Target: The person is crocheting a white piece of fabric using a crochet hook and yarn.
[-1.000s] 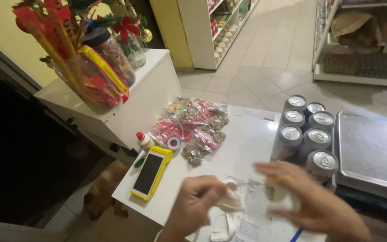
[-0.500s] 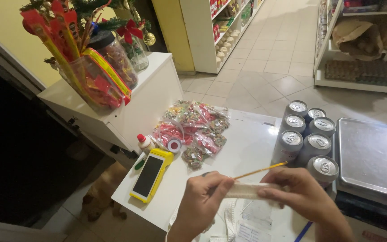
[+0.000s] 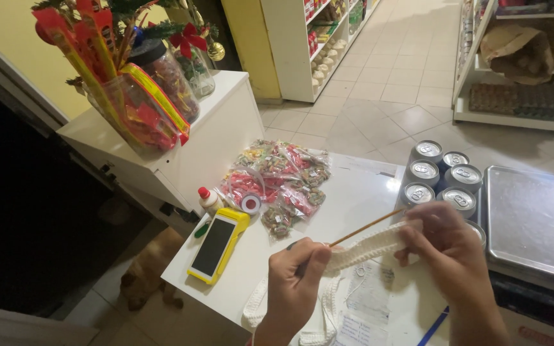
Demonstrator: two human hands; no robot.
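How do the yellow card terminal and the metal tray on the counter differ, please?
The yellow card terminal is small, with a dark screen, lying near the counter's left edge; the metal tray is much larger, bare, shiny silver, at the right beside the cans. Both lie flat.

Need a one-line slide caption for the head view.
Both hands, left hand and right hand, work a white knitted strip with a thin wooden stick.

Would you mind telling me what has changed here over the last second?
The hands drew apart and pulled the white knitted strip out flat; the thin wooden stick now shows between left hand and right hand. Cans, yellow device and candy bags stayed put.
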